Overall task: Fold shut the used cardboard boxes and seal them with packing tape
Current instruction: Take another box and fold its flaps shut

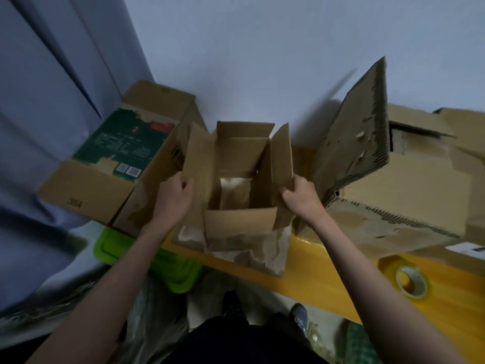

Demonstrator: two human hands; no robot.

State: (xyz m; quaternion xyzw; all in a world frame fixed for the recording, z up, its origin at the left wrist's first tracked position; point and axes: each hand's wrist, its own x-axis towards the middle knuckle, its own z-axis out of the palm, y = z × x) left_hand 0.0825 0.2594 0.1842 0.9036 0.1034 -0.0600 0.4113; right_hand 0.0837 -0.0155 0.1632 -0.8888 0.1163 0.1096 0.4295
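Box: the small open box (240,179) stands upright on the yellow counter (328,279), between the green-printed box (115,153) and the torn box (393,185).
Left hand: the left hand (174,194) grasps the left flap (198,158), thumb curled over its edge.
Right hand: the right hand (300,197) grasps the right flap (282,153) the same way.
Key relation: both side flaps stand up, hinged along the box's sides; each hand sits outside its flap, so folding likely runs inward toward the middle.
Near flap: the front flap (240,222) hangs outward, toward the person.
Tape: the tape roll (410,281) lies flat, right of the box, nearer the right hand.

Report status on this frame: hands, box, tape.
Left hand grips left flap, right hand grips right flap. Middle box open, unsealed. Tape roll untouched on yellow table.
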